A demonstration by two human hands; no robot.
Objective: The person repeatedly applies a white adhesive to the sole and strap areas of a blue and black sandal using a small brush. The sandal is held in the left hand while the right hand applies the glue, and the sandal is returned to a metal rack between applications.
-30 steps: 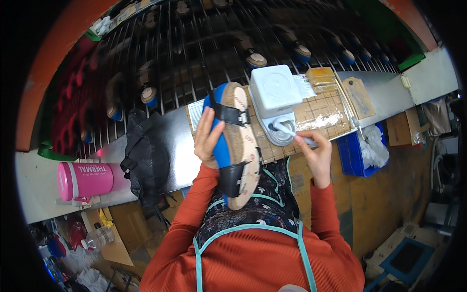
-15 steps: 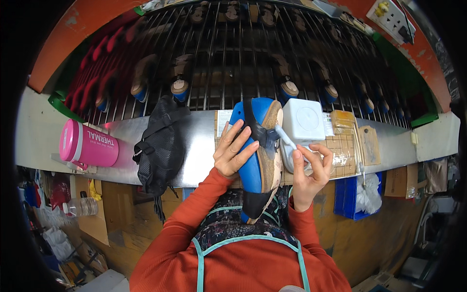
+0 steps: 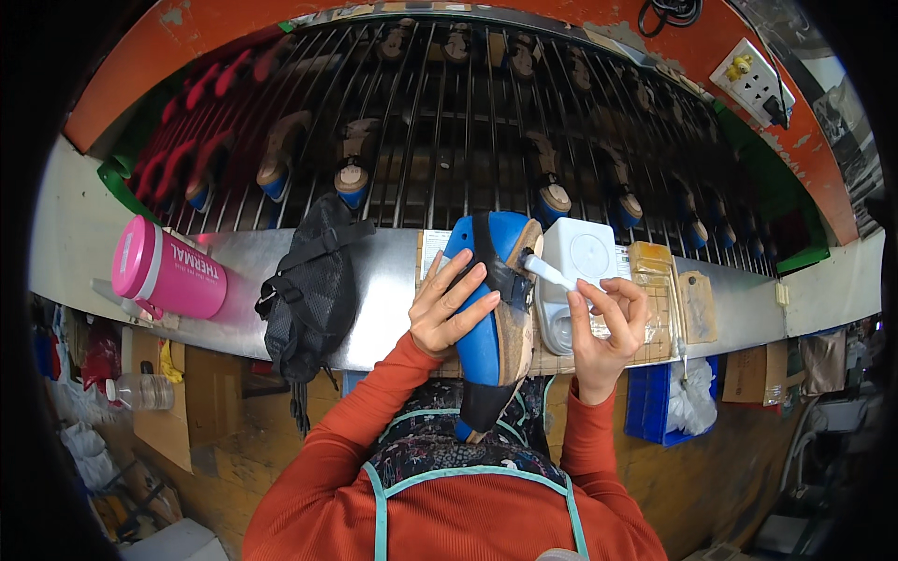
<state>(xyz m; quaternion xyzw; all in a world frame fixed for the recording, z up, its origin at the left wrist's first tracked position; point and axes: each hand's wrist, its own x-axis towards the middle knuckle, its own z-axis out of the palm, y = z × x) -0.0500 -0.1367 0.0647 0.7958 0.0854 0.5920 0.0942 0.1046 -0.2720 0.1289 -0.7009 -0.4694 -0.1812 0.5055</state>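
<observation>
My left hand (image 3: 449, 304) grips a blue shoe last (image 3: 482, 351) with its fingers laid across the side. Black straps wrap the last, and a tan, cork-like sole (image 3: 510, 346) faces right. The last stands tilted, its lower end over my lap. My right hand (image 3: 608, 323) pinches a small brush (image 3: 552, 273) with a pale handle. The brush's dark tip is at the black strap beside the sole's edge; whether it touches is hard to tell. Just behind my right hand stands a white dispenser-like container (image 3: 578, 248) with a round lid and a cup-shaped front.
Beyond the metal bench (image 3: 374, 318) lies a rack of metal bars (image 3: 449, 140) carrying several shoes on lasts. A black mesh bag (image 3: 313, 290) and a pink thermal jug (image 3: 178, 271) sit at left. Right of the container is a yellowish block (image 3: 649, 255); a blue bin (image 3: 645, 411) hangs below.
The brush has swung to a flatter angle, and my right hand has turned slightly with it. My left hand keeps its hold on the last. The whole view has shifted a little.
</observation>
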